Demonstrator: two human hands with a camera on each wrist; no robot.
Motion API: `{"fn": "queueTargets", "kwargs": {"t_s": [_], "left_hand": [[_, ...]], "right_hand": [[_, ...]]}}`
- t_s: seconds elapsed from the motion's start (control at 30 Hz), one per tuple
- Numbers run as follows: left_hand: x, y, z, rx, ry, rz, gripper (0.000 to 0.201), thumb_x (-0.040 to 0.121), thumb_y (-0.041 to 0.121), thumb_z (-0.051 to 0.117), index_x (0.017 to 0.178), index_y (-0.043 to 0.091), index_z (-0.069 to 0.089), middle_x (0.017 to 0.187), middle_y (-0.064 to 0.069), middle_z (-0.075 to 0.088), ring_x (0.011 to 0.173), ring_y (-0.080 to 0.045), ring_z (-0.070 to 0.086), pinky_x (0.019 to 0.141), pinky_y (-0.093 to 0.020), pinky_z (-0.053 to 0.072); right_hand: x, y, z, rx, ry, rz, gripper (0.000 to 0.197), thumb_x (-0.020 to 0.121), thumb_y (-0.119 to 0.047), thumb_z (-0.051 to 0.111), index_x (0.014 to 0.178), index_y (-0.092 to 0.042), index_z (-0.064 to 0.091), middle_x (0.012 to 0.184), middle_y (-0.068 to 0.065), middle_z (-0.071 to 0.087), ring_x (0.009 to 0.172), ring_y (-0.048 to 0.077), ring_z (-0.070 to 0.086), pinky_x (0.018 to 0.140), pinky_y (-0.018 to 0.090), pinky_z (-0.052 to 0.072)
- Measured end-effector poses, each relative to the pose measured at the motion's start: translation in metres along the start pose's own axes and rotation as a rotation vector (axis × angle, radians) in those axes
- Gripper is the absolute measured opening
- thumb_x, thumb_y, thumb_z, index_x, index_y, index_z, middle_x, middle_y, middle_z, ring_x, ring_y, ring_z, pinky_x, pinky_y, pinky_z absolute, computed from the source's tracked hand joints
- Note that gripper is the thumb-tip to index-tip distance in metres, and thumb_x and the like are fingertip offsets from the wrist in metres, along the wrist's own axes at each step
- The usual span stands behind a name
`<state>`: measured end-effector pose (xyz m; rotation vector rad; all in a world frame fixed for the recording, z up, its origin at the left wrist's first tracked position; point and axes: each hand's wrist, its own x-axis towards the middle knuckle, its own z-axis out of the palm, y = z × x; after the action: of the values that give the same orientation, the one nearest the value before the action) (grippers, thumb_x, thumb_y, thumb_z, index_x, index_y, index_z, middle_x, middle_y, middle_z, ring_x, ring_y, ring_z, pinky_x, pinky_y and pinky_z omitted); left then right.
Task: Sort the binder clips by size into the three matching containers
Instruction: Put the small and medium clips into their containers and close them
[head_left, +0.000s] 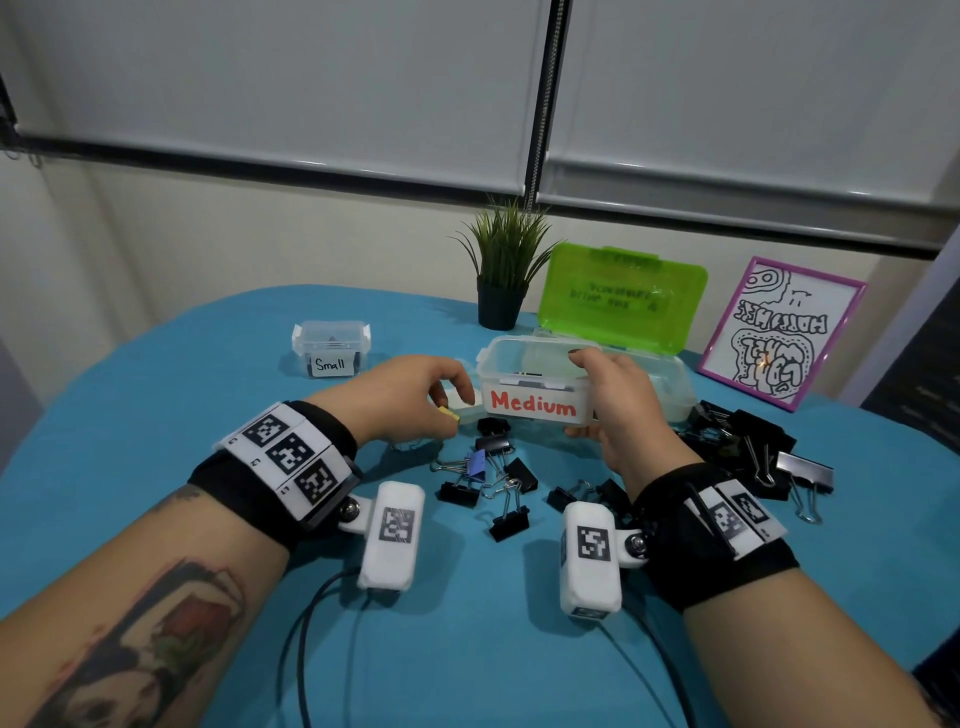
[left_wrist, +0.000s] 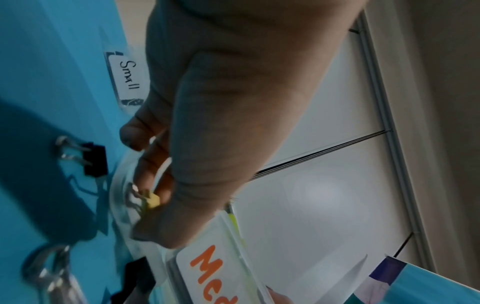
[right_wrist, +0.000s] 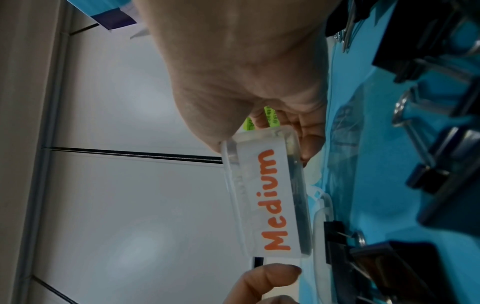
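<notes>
Medium tub (head_left: 530, 374) sits mid-counter, right hand (head_left: 618, 410) curled round its 3 o'clock end, probably steadying it, while the left hand (head_left: 410, 395) pinches a small yellow clip (head_left: 448, 414) at 9 o'clock, Small tub (head_left: 330, 348) way off at 10, loose black clips (head_left: 498, 467) crowding 6.

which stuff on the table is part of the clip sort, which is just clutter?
Part of the job:
Medium container, gripped by the right hand
Small container
green-lidded box
yellow clip, pinched in the left hand
loose binder clips

Just lying about:
potted plant
framed drawing
</notes>
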<state>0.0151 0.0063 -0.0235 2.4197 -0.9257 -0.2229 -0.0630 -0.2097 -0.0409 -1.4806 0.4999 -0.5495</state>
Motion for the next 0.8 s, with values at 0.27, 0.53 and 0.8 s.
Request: {"fn": "queueTargets", "kwargs": {"t_s": [0.27, 0.53, 0.8], "left_hand": [[-0.002, 0.009, -0.018, -0.417, 0.561, 0.2, 0.019, 0.081, 0.016, 0.075, 0.094, 0.025, 0.065, 0.096, 0.007, 0.067, 0.081, -0.014, 0.066, 0.069, -0.024, 0.053], [-0.004, 0.013, -0.007, -0.324, 0.433, 0.35, 0.013, 0.083, 0.028, 0.078, 0.088, 0.029, 0.067, 0.098, 0.01, 0.068, 0.097, -0.004, 0.063, 0.072, -0.024, 0.05], [-0.012, 0.017, -0.009, -0.288, 0.06, 0.197, 0.053, 0.052, 0.055, 0.091, 0.072, 0.016, 0.061, 0.074, -0.013, 0.065, 0.068, -0.017, 0.056, 0.069, -0.035, 0.048]], "right_hand": [[-0.004, -0.004, 0.001, -0.044, -0.039, -0.001, 0.023, 0.092, -0.029, 0.062, 0.109, -0.014, 0.056, 0.097, 0.009, 0.065, 0.07, 0.024, 0.071, 0.048, 0.031, 0.05], [-0.015, -0.006, 0.01, -0.046, -0.204, -0.07, 0.016, 0.092, -0.018, 0.062, 0.104, -0.007, 0.061, 0.089, 0.011, 0.066, 0.062, 0.029, 0.069, 0.044, 0.031, 0.045], [-0.002, -0.006, -0.004, -0.056, 0.047, -0.051, 0.015, 0.091, -0.024, 0.06, 0.102, -0.016, 0.055, 0.086, 0.003, 0.059, 0.069, 0.025, 0.069, 0.046, 0.03, 0.047]]}}
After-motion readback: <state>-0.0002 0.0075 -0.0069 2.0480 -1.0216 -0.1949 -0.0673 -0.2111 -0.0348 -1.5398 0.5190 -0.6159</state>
